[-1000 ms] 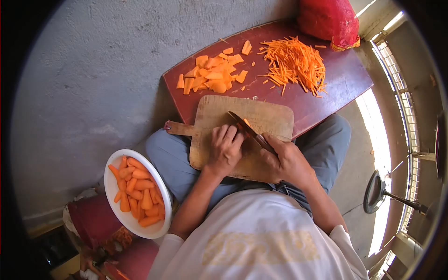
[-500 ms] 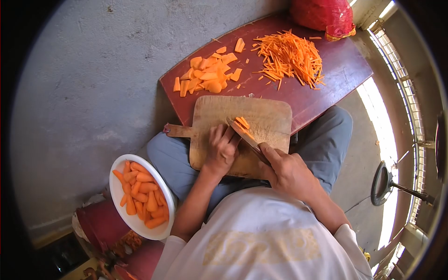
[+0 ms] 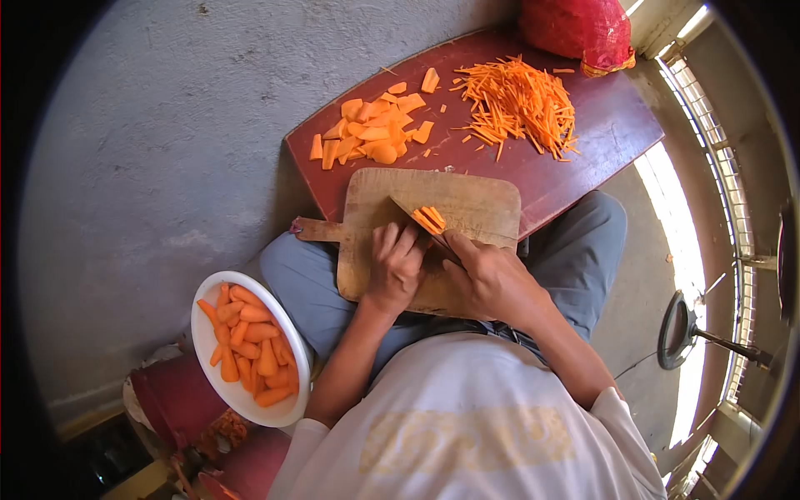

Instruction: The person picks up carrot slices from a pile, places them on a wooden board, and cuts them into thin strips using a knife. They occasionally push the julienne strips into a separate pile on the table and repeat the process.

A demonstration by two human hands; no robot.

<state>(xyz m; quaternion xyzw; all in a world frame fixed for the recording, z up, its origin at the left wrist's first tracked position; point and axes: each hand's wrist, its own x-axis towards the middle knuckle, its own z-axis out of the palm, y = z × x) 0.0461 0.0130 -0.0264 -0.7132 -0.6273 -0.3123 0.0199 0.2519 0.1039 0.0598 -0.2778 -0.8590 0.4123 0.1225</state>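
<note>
A wooden cutting board with a short handle rests across my lap. My right hand is closed around the handle of a knife, whose blade slants up and left over the board. Several freshly cut carrot sticks lie against the blade on its far side. Just left of the knife, my left hand is on the board with curled fingers. Whatever is under those fingertips is hidden from view.
Beyond the board, a dark red table carries carrot slices and a heap of carrot shreds. A red mesh bag sits at its far end. Left of my knee, a white basin holds whole carrots; a wall rises behind.
The knife has shifted up and left, its tip now farther beyond the carrot sticks. My right hand has moved slightly forward and left with it. My left hand stays nearly in place.
</note>
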